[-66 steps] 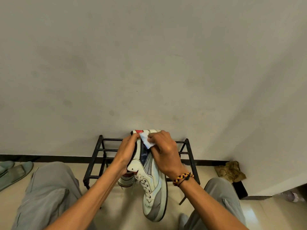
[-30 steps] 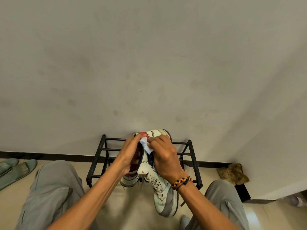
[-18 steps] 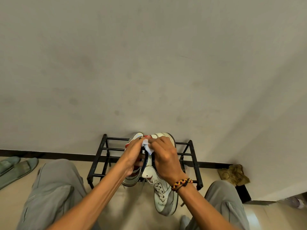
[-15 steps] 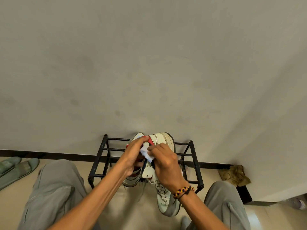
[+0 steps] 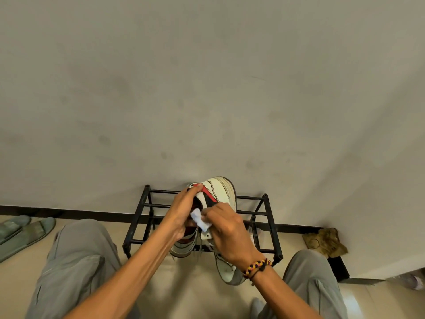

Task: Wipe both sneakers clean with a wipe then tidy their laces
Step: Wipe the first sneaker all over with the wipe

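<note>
Step in hand: wiping, first part of the task. One white sneaker with red and black trim is held raised at lower centre of the frame, heel end up, toe end down toward the floor. The left hand is curled round the heel collar, thumb at the top edge, steadying the shoe. The right hand is closed on a small white wipe, pinched in the fingertips and pressed against the sneaker near the collar opening. A second sneaker is seen just left of and behind the held one, its lower end only visible; whether it rests on the floor or on the black metal shoe rack cannot be told. Loose laces hang below the hands.

Judgement: wiping is under way; laces not yet tidied. Next move calls for the wipe to be drawn along the remaining panels and sole edge while the left grip is kept firm, the shoe being turned as needed. Cleanliness of either sneaker cannot be judged from this view.
</note>
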